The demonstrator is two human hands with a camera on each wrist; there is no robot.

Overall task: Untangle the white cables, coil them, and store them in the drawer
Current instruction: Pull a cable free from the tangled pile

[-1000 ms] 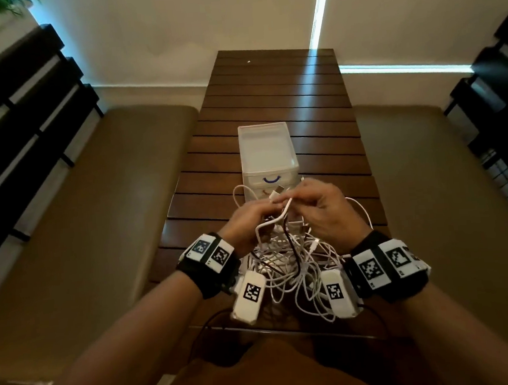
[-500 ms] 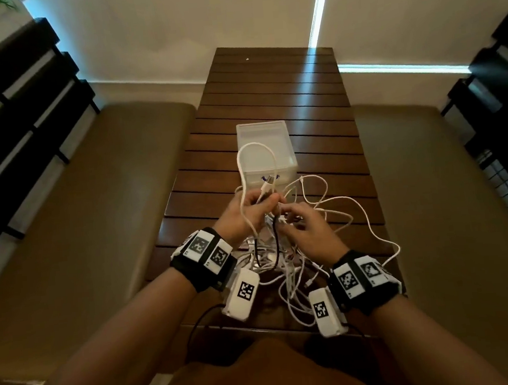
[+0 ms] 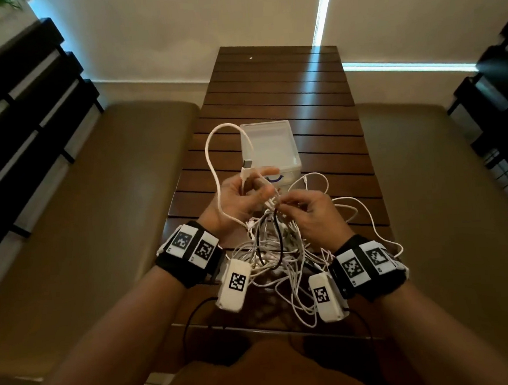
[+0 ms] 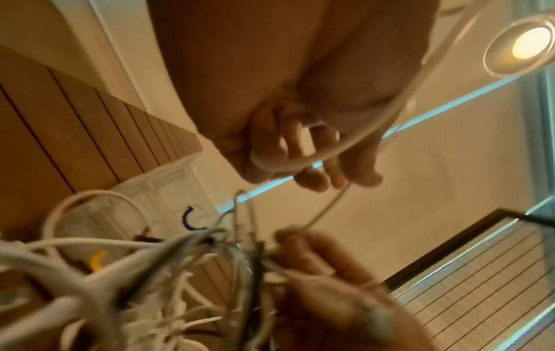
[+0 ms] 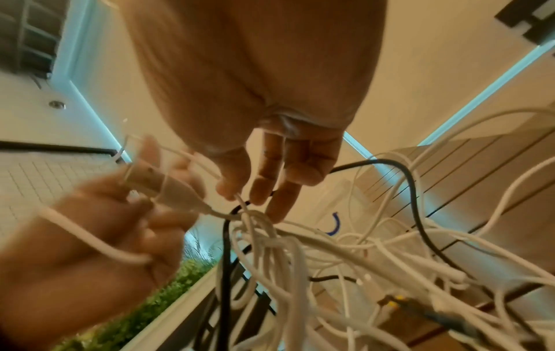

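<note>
My left hand (image 3: 236, 201) grips a thick white USB cable (image 3: 211, 165) at centre frame; my right hand (image 3: 315, 215) pinches thin strands of the tangled white cable bundle (image 3: 278, 251) beside it.

Slatted wooden table (image 3: 277, 78), tan benches (image 3: 100, 180), ceiling lamp (image 4: 524, 45)

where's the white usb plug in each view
head: USB plug at centre, above the left hand, in front of the drawer box.
left wrist: not clearly visible; only cable across the fingers.
right wrist: centre left, in the left hand.
Shared landmark: the blue drawer handle.
</note>
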